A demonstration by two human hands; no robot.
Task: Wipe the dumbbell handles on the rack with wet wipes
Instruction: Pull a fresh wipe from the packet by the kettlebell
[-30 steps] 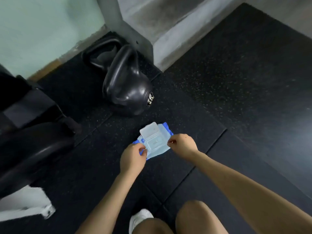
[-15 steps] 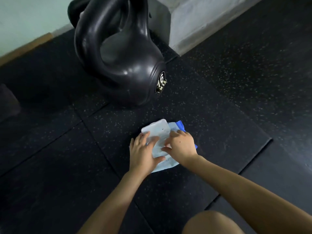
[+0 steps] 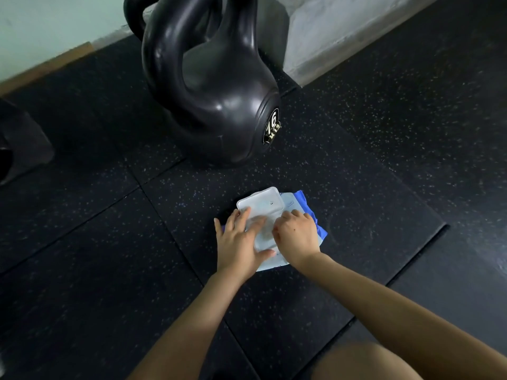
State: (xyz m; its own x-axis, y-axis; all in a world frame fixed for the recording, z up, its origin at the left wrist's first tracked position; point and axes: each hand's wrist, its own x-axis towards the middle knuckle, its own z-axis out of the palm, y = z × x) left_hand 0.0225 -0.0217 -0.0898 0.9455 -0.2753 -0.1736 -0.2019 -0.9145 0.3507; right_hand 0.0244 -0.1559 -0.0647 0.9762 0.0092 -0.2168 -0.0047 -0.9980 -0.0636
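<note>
Left hand [image 3: 238, 242] lies flat on the wet wipes pack [image 3: 300, 200], fingers straight and slightly spread, fingertips on the near rim of the hinged lid [image 3: 260, 205] and thumb stretched along the pack's near edge. Right hand [image 3: 297, 235] sits just beside it on the pack's right half, knuckles up and fingers bent; its fingertips are hidden against the top of the pack, so whether they pinch anything cannot be told. The pack is a soft, pale, crinkled pouch with bright blue ends, and its lid is a rounded rectangle of cloudy white plastic. It lies on a black rubber floor tile [image 3: 356, 174] with a fine pale speckle, well inside the tile's seams. Beyond the pack, at the far edge of the same tile, stands a smooth, glossy black kettlebell [image 3: 219, 105], round-bodied with a thick looped handle and a round label [image 3: 272, 127] reading 16 KG. Behind it rises a rough grey concrete pillar [image 3: 329, 37]. A bare knee [image 3: 365, 363] shows at the bottom edge.
</note>
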